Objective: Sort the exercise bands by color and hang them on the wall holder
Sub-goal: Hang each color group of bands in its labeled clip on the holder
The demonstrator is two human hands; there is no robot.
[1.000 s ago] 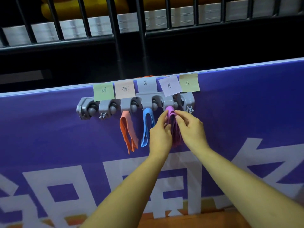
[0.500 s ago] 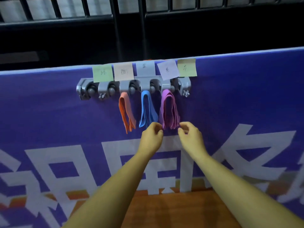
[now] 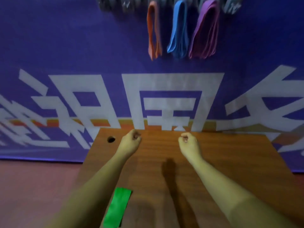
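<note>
Across upper two-thirds of frame: purple banner (image 3: 65, 46) with big white characters, serving as the wall. Beneath it, centre to lower right: wooden table (image 3: 222, 170), back edge against banner.

Top right of centre: purple bands (image 3: 205, 33), thick bundle, hung. Bottom left of centre: green band (image 3: 118, 208), flat on table just beside its left edge, untouched, lower end cut off by frame. Left of purple bundle: blue band (image 3: 178, 30), then orange band (image 3: 153, 30), both hung, not touching each other.

Top edge: holder (image 3: 115, 4), grey, mostly cropped and blurred. Seemingly free slots left of orange, count unclear.

Mid-frame over table's far end: left hand (image 3: 131, 142) and right hand (image 3: 189, 143), well apart. Fingers curled in on both, nothing held, neither near green. Upper left corner of table: small dark hole (image 3: 111, 139).

Judgement: three colours up, green next, probably the last one left on table.

Risks from here:
- Thin flat band on smooth wood: hard to pinch. Could skid off left edge onto floor (image 3: 32, 195) if swiped rather than lifted.
- Holder nearly out of view while reaching down: wrong slot likely if pushed in without looking back up.
- Orange close to free slots: could get knocked loose by a careless push.
- Slack loop not seated fully: could slip out on release.
</note>
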